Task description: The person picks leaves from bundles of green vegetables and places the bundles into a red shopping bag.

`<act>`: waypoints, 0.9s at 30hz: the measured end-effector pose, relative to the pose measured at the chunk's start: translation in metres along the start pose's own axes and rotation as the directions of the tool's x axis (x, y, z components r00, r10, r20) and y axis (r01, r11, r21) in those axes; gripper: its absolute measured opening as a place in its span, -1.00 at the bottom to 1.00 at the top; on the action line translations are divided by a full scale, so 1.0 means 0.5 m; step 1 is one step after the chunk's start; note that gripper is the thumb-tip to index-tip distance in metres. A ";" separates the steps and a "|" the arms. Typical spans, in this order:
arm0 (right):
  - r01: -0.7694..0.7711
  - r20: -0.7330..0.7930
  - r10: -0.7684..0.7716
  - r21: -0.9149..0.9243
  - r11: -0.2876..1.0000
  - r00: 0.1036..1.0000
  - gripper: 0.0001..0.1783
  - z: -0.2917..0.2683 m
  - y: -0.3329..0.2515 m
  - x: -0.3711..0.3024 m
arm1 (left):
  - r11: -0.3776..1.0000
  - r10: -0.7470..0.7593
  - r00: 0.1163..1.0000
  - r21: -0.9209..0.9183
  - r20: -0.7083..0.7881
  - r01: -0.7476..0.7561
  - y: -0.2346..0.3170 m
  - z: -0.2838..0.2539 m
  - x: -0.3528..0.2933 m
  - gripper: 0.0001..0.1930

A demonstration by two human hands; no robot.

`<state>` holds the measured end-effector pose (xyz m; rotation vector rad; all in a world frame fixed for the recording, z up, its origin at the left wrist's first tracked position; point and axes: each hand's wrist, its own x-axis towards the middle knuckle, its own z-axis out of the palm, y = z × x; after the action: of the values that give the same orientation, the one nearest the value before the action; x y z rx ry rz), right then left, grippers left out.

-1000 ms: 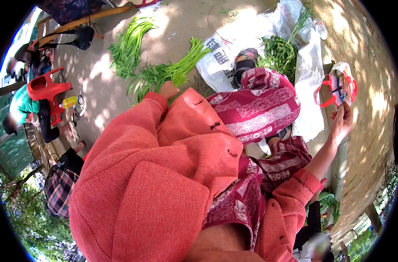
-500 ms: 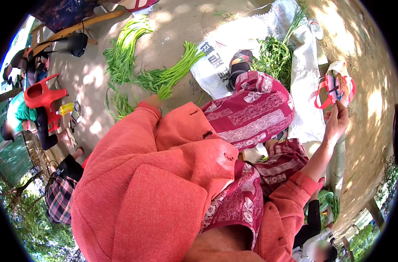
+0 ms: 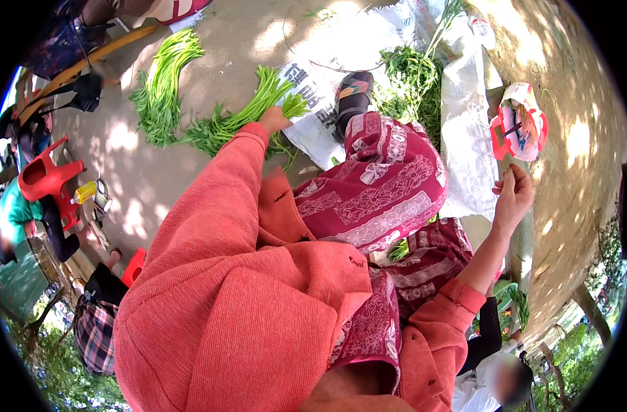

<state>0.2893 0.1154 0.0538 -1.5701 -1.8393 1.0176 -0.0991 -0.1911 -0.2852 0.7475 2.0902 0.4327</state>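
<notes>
My left hand (image 3: 275, 120), at the end of a coral sleeve, is closed around the stalks of some long-stemmed leafy greens (image 3: 296, 105). It rests at the right end of a pile of the same greens (image 3: 224, 127) lying on the ground, stalks pointing right. My right hand (image 3: 514, 199) is raised on the right with fingers curled and the tips pinched together. Whatever they hold, if anything, is too small to make out. Just beyond it stands a bag with red handles (image 3: 521, 127), with mixed things inside.
Another pile of greens (image 3: 169, 62) lies far left. Beyond my patterned trousers, white woven sacks (image 3: 464, 130) carry a leafy heap (image 3: 413, 82). My shoe (image 3: 354, 99) is on a sack's edge. At left are a red stool (image 3: 45, 178), a yellow-labelled bottle (image 3: 84, 192) and other people.
My left hand has moved forward and right, carrying stalks onto the nearer pile. My right hand has drawn back slightly from the bag, and the whole view has shifted a little.
</notes>
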 end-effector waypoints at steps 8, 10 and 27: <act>-0.067 0.025 0.066 0.032 0.997 0.997 -0.83 0.019 -0.001 -0.003 | 0.982 -0.083 0.982 0.157 -0.171 0.110 0.031 0.011 0.025 -0.55; -0.070 0.036 0.069 0.027 0.997 0.997 -0.82 0.021 -0.002 -0.003 | 0.965 -0.087 0.982 0.229 -0.167 0.124 0.034 0.008 0.031 -0.54; -0.037 0.076 0.039 -0.021 0.999 0.996 -0.80 0.019 -0.018 -0.003 | 0.880 -0.215 0.953 0.381 -0.212 0.283 0.109 0.012 -0.020 -0.12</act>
<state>0.2769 0.1114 0.0555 -1.6037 -1.8819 1.0936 -0.0706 -0.1556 -0.2528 0.6771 2.4316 -0.0986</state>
